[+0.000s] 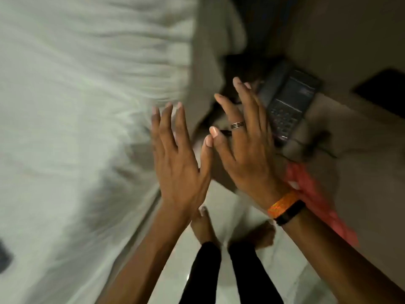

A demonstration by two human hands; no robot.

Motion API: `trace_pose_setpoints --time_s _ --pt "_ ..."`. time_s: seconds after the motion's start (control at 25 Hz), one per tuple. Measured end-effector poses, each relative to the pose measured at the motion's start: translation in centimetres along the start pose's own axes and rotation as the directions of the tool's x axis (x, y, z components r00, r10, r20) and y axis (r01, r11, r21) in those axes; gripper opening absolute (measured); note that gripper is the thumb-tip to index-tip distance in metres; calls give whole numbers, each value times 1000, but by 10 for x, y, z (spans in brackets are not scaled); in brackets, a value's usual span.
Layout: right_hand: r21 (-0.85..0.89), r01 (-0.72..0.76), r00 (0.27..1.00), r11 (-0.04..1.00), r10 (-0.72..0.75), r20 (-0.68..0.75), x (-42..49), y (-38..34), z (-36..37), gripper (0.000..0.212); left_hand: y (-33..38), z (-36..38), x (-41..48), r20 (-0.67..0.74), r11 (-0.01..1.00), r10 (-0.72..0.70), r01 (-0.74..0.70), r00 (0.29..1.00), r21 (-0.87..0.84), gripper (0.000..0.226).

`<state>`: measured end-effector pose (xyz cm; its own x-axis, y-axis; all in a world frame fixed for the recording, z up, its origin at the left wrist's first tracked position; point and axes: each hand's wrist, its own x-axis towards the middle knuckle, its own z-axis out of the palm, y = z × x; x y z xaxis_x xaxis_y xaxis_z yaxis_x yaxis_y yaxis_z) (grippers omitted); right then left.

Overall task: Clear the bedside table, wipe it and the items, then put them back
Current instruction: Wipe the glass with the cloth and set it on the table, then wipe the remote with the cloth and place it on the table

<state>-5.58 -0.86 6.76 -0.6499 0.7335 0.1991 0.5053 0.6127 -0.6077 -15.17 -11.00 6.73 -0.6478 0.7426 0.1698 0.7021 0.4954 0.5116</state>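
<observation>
Both hands up and spread in front of the camera; the left hand has its fingers splayed and released, holding nothing; the right hand likewise loose and empty, thumb tips just touching between them; the telephone sits on the bedside surface just beyond the right hand, handset cradled on its left side; its long axis runs away from the person and tilts right, keypad end nearest; it looks like rigid plastic, moderately light, with a cord trailing off the near end, so my call is lift by the base sides and mind that cord; a red cloth lies by the right wrist, soft and limp; the bed fills the left
</observation>
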Motion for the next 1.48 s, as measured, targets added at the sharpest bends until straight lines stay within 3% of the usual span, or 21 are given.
trace_pose_setpoints --time_s 0.12,0.24,0.36,0.48,0.56,0.64,0.72,0.8,0.84,0.92,1.0,1.12,1.2,1.28,1.4,1.48 --pt "144 215 971 966 -227 74 37 -115 56 48 -81 -95 3 -203 982 -148 169 968 88 64" --pt "287 355 890 890 -416 187 44 -215 115 47 -150 -171 -19 -340 909 -343 400 876 114 62" --pt "355 368 794 859 -489 362 34 -287 174 49 -214 -219 -49 -440 726 -565 674 698 137 63" --pt "401 306 705 863 -489 513 17 -328 222 50 -266 -235 -69 -366 534 -768 841 525 87 61" --pt "357 324 681 876 -478 555 10 -343 244 49 -285 -233 -70 -286 515 -802 850 523 112 69" --pt "310 339 688 888 -459 562 8 -352 255 48 -291 -232 -62 -260 557 -772 815 580 160 71" --pt "383 201 697 902 -406 591 7 -354 250 47 -288 -235 -53 -250 638 -733 767 633 72 62" --pt "568 -120 717 814 -325 616 11 -344 226 46 -267 -232 -43 -191 728 -685 658 703 -192 53" --pt "635 -223 762 739 -274 587 12 -333 210 45 -250 -226 -37 -145 729 -663 588 735 -352 49" --pt "664 -257 868 702 -134 478 14 -300 172 44 -200 -202 -22 -14 625 -617 479 787 -617 43" --pt "579 -200 943 791 -6 334 11 -257 136 44 -152 -167 -9 104 489 -585 452 805 -746 39" --pt "456 -240 969 857 185 161 5 -172 80 45 -74 -104 8 262 427 -464 473 846 -771 37" --pt "406 -272 961 872 263 79 -6 -122 50 45 -35 -68 6 375 333 -343 484 861 -809 33" --pt "395 -300 949 868 315 28 -27 -67 21 42 4 -28 -2 480 219 -260 536 838 -816 31" --pt "362 -359 910 860 409 -70 -86 12 -1 37 40 21 -23 615 214 -152 633 774 -744 34" --pt "-33 -453 891 891 451 -54 -138 71 -10 40 53 44 -34 734 191 -115 740 670 -645 31"
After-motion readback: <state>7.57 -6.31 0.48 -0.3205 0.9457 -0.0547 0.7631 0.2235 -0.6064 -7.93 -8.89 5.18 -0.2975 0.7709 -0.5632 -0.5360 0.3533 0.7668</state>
